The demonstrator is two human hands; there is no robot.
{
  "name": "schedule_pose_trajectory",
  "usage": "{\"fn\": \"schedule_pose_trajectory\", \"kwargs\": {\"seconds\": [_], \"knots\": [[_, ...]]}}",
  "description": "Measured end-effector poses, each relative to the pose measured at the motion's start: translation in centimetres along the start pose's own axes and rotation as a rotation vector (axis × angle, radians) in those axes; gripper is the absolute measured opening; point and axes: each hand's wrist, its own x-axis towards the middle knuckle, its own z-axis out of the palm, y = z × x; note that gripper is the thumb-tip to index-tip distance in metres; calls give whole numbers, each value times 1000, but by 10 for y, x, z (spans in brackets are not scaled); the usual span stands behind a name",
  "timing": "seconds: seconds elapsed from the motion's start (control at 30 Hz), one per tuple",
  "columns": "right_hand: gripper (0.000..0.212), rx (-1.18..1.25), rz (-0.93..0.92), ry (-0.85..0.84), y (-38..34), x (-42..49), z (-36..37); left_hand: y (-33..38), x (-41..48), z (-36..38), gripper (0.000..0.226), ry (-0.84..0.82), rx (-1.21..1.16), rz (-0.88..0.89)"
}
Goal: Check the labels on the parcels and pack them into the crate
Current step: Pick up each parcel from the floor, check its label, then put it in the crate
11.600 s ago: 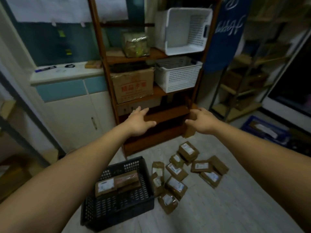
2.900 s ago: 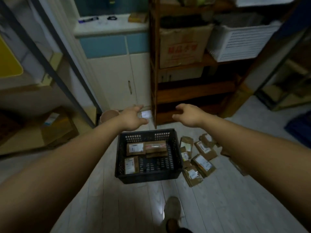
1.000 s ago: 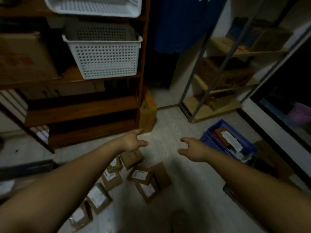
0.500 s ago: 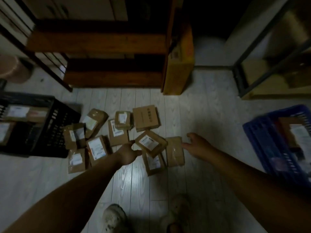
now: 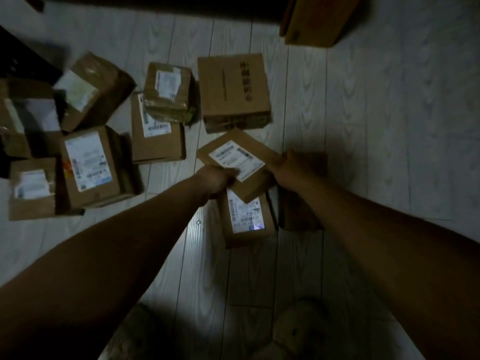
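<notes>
Several brown cardboard parcels with white labels lie scattered on the pale plank floor. One flat parcel (image 5: pixel 239 162), label up and turned diagonally, is gripped at its near left corner by my left hand (image 5: pixel 217 179) and at its right edge by my right hand (image 5: pixel 287 166). It rests tilted over another labelled parcel (image 5: pixel 246 219). A plain box with printed characters (image 5: pixel 233 89) lies just beyond. The black crate (image 5: pixel 18 61) shows only as a dark corner at the far left edge.
More labelled parcels cluster to the left (image 5: pixel 88 165) and centre (image 5: pixel 155 131), some stacked. A yellow-brown carton (image 5: pixel 317 19) stands at the top right beside a dark shelf base. My shoes (image 5: pixel 298 331) are at the bottom. The room is dim.
I have bent lower over the parcels. Both hands, open and reaching half a second ago, now hold the diagonal parcel at its two sides.
</notes>
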Motion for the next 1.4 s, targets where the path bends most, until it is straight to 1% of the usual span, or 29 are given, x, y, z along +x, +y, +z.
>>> {"fn": "schedule_pose_trajectory", "kwargs": {"seconds": [0.03,0.1,0.17,0.2,0.27,0.33,0.37,0.43,0.47,0.53,0.7,0.8,0.87,1.0,1.07,1.27,1.4], "knots": [[39,40,-5,12,3,5,7,-4,7,2,4,2,-34,-26],[31,133,-10,16,3,9,17,-7,15,7,4,39,-80,-55],[21,238,2,19,0,0,17,-4,15,9,13,70,-137,-64],[16,274,0,24,-4,-10,15,-2,9,10,18,54,-151,-70],[16,292,-24,45,-11,-35,5,4,-12,10,29,14,-153,-97],[9,311,-28,44,-23,-68,-11,11,-43,3,52,47,-171,-140],[10,332,-26,20,-29,-85,-19,15,-62,-3,57,66,-184,-154],[18,421,-11,-78,-46,-123,-38,28,-102,-18,54,50,-195,-151],[16,481,12,-125,-58,-146,-50,36,-125,-27,54,37,-207,-143],[16,556,26,-167,-82,-196,-79,60,-178,-42,56,38,-233,-103],[28,623,-49,-146,-149,-330,-155,127,-318,-90,60,71,-288,77],[47,675,-116,-112,-190,-403,-198,165,-397,-123,64,64,-280,205],[54,701,-178,-58,-216,-449,-228,193,-445,-141,66,58,-274,300],[51,722,-367,141,-260,-530,-278,250,-528,-170,67,60,-239,477],[54,751,-464,211,-277,-569,-301,273,-565,-179,69,81,-224,572],[63,822,-663,328,-299,-658,-352,311,-665,-192,67,207,-156,886],[64,842,-793,367,-300,-698,-372,321,-721,-189,69,250,-136,1037]]}}
